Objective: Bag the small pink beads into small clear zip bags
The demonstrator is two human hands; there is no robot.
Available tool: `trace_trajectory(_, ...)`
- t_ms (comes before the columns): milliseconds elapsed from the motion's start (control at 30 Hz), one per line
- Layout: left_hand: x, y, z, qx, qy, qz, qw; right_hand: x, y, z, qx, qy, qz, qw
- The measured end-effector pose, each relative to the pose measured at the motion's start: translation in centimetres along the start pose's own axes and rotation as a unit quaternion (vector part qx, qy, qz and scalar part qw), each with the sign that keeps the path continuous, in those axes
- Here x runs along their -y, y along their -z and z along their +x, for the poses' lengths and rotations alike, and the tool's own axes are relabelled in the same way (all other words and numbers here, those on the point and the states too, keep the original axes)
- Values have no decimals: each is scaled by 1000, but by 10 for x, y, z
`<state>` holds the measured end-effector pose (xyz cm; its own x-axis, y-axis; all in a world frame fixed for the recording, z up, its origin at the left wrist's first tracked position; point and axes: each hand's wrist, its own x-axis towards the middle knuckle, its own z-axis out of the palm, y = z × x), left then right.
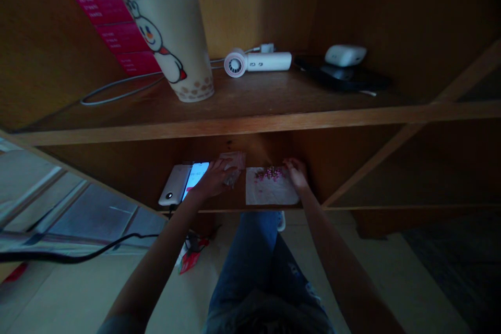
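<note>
On the lower shelf, my left hand (213, 178) has its fingers bent around a small clear plastic bag (231, 179). Just beyond those fingers lies a pile of flat clear bags (236, 158). A white sheet (270, 195) lies to the right of this hand, bearing a heap of small shiny pink and gold beads (271, 173). My right hand (296, 172) is at the sheet's right edge, beside the heap, its fingertips drawn together. Whatever they may pinch is too small to make out.
A lit phone (199, 171) and a white power bank (175, 186) lie left of my left hand. Overhead, the upper shelf (250, 124) carries a bubble tea cup (180, 47), a white handheld fan (258, 62) and a white case (345, 55) on a dark object. A black cable (78, 258) runs at left.
</note>
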<state>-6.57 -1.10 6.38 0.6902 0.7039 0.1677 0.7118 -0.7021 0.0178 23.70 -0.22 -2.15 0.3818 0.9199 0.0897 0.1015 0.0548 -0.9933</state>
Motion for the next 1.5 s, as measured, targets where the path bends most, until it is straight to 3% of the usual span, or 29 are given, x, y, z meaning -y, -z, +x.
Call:
trace_trajectory(700, -6, 2, -7, -8, -13, 19, 1000, 1, -1, -1, -3, -1, 9, 1000)
trace_trajectory(1033, -21, 5, 4, -41, -24, -69, 996, 3, -2, 0, 5, 12, 5, 1000)
trace_trajectory(1300, -43, -18, 14, -63, -6, -184, 981, 2, -2, 0, -5, -6, 18, 1000)
trace_trajectory(1500, -48, -47, 7, -104, 74, -335, 934, 3, -1, 4, -34, -12, 36, 999)
